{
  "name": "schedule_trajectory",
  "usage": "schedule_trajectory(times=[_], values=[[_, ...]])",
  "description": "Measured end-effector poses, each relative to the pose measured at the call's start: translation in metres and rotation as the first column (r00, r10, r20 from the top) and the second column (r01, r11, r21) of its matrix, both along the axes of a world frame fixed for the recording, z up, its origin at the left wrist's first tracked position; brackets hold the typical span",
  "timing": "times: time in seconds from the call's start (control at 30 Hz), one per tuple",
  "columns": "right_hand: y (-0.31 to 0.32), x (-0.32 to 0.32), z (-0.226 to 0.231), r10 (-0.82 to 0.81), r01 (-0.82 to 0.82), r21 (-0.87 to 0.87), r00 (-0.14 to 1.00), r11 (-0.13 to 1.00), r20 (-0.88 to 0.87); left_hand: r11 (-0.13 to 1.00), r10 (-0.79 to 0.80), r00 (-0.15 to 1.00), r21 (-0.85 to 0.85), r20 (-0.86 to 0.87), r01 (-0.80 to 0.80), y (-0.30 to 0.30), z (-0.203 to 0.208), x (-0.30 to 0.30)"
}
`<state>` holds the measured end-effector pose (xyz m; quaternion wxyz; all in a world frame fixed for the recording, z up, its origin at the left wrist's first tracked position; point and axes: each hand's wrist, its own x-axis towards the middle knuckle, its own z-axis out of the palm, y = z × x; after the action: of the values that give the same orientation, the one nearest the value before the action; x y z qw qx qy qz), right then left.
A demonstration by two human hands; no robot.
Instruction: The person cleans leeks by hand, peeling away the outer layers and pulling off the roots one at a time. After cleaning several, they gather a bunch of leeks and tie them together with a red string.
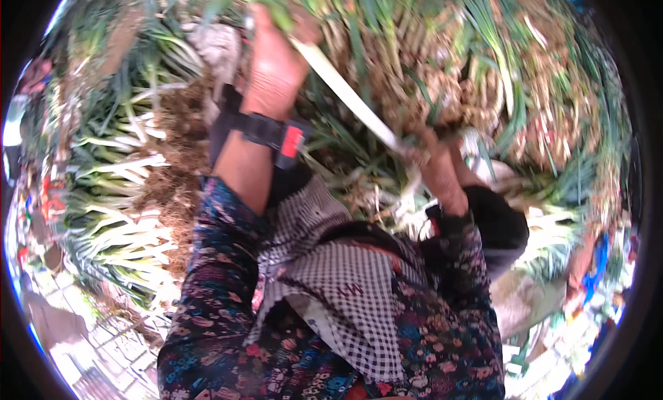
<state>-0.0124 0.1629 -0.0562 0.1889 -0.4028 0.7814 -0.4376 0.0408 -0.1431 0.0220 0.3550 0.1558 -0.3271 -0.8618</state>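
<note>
One leek [345, 90] slants across the space in front of me, its long white stem running from upper left to lower right. My left hand [275, 67] is closed round the part where white turns green, and the leaves [266, 1] pass out of the top of the picture. At the root end, my right hand [442, 166] has its fingers closed on the stem; motion blurs them a little. Beneath the stem lie loose green leaves and leek scraps [376, 193].
Unsorted leeks [435, 89] with brown, dry outer skins heap up ahead and to the right. On my left, white-stemmed leeks [128, 172] lie in a long row, roots [181, 151] toward me. More white leeks [552, 234] sit at right. Paving [114, 362] shows at lower left.
</note>
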Motion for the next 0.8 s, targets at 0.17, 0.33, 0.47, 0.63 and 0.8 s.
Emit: schedule_trajectory(times=[0.17, 0.33, 0.47, 0.63, 0.8], values=[[-0.04, 0.041, -0.018, 0.088, -0.085, 0.022, 0.969, 0.996, -0.233, 0.957, -0.285, 0.955, -0.08, -0.078, 0.279, 0.031, 0.002, -0.004], [-0.07, 0.06, -0.018, -0.096, 0.074, -0.073, 0.924, 0.995, -0.37, 0.973, -0.089, 0.992, -0.204, 0.091, 0.106, 0.083, -0.025, 0.021], [-0.013, 0.07, -0.073, 0.092, -0.081, 0.232, 0.995, 0.969, -0.035, 0.941, -0.145, 0.987, -0.298, 0.07, 0.159, 0.068, -0.037, 0.018], [0.097, 0.046, -0.153, 0.457, -0.376, 0.73, 0.884, 0.57, 0.097, 0.948, -0.247, 0.961, -0.174, 0.123, 0.266, 0.072, -0.004, 0.018], [0.055, 0.037, -0.136, 0.297, -0.15, 0.541, 0.935, 0.828, -0.195, 0.963, 0.112, 0.988, -0.256, 0.103, -0.082, 0.007, 0.033, 0.043]])
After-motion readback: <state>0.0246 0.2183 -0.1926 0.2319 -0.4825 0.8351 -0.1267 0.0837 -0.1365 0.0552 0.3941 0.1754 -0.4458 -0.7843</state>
